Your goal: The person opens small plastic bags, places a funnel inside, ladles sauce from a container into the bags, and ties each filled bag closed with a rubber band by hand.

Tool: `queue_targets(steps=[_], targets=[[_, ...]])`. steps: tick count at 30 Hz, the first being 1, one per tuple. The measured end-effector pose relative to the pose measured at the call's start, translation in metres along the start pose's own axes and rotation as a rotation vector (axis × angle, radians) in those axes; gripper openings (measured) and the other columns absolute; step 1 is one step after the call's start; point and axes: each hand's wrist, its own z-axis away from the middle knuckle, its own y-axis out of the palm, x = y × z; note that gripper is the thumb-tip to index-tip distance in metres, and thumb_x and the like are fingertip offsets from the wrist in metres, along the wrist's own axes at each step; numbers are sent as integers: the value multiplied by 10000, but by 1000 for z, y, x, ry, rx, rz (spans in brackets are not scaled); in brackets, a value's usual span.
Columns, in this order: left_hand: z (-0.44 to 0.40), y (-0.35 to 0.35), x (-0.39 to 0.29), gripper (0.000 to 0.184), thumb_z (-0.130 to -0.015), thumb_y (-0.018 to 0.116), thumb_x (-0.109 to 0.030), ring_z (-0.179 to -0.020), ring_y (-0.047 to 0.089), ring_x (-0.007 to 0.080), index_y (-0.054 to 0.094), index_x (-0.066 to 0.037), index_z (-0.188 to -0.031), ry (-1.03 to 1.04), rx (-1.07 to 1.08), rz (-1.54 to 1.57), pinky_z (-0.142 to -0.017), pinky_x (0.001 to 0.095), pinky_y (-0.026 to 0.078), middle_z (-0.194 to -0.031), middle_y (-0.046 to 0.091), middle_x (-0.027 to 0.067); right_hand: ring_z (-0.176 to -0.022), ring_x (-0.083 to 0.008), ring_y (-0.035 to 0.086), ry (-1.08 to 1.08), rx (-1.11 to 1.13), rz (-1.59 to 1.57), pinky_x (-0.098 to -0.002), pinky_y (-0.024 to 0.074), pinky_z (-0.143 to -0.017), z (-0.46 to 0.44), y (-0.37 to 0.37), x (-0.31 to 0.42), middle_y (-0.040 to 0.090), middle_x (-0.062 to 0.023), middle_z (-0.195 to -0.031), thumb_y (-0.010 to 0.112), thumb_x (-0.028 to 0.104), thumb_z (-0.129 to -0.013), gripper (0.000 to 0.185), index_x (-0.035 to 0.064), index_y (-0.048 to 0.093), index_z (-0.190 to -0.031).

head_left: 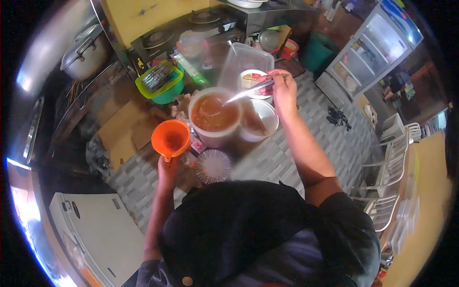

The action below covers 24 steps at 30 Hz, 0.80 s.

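My left hand (pixel 167 173) is closed around the lower part of an orange funnel (pixel 168 128), whose wide mouth faces up with some reddish-brown residue inside. With my right hand (pixel 285 94) I grip the handle of a metal ladle (pixel 249 90). The ladle slants down to the left, its bowl end in the reddish-brown sauce (pixel 217 122) that fills a round whitish bucket (pixel 213 139). Beside this bucket on the right stands a white container (pixel 269 119) with brown smears inside. The funnel is apart from the bucket, to its left.
A striped round item (pixel 213 166) lies below the bucket. Behind stand a green basin (pixel 168 95), a clear plastic tub (pixel 239 53), a labelled white tub (pixel 250 79) and a stove (pixel 165 39). A display fridge (pixel 368 45) and white chairs (pixel 387 165) are at right.
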Motion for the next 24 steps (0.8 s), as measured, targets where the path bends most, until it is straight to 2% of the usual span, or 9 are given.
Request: queue_targets(steps=[4,5,7,9,12,15,18,22,24], targets=[[-17,10,3,177,-871,469,-68,-872,548,132,543,1,-1017,101,80,-168,-772,266,426,-939,594,45,-518,-162,558,34,11,5,-265,479,-480,-3,-1,26,614,-172,-797,386,154,-894,169,7,448,-947],[-17,14,-7,206,-873,473,-120,-889,540,152,556,-8,-1024,-27,113,-68,-781,290,430,-958,592,57,-536,-161,558,23,17,49,-268,470,-487,-4,0,35,613,-178,-816,373,154,-894,167,15,447,-950],[-21,22,-14,241,-874,476,-172,-905,532,173,570,-16,-1031,-152,150,29,-790,313,434,-978,589,70,-534,-160,554,2,20,54,-266,468,-489,-2,6,53,613,-178,-823,374,158,-894,168,18,450,-945],[-27,28,-12,199,-870,460,-65,-847,547,117,522,4,-1045,-21,181,-50,-746,251,428,-929,600,46,-530,-157,545,-25,38,42,-259,458,-495,2,12,73,616,-168,-832,385,172,-891,173,20,457,-932],[-33,36,-21,189,-868,453,-60,-839,545,117,526,9,-1028,22,191,-17,-734,247,426,-927,599,51,-532,-157,544,-83,90,55,-260,452,-497,4,18,93,617,-158,-832,395,179,-890,178,19,462,-927],[-47,41,5,177,-867,448,-50,-834,538,111,528,15,-1011,101,217,-25,-725,240,421,-922,597,53,-538,-158,548,-84,107,53,-265,446,-495,12,24,113,618,-158,-834,394,181,-895,187,12,469,-928],[-55,44,18,177,-864,445,-44,-823,530,104,532,19,-1005,2,236,-22,-716,239,419,-916,594,45,-540,-159,552,-127,154,74,-265,444,-493,17,23,121,617,-163,-832,386,175,-901,190,7,471,-931],[-59,51,12,178,-859,449,-42,-799,523,94,534,18,-1002,34,272,69,-695,241,419,-909,589,36,-550,-163,563,-197,197,118,-255,446,-492,26,26,125,614,-176,-837,381,171,-911,195,1,474,-940],[-58,50,3,191,-859,444,-42,-805,522,96,531,20,-1017,10,285,-52,-692,244,420,-920,586,36,-554,-165,566,-215,214,106,-253,450,-491,32,28,127,614,-180,-838,386,175,-912,200,-1,477,-941]])
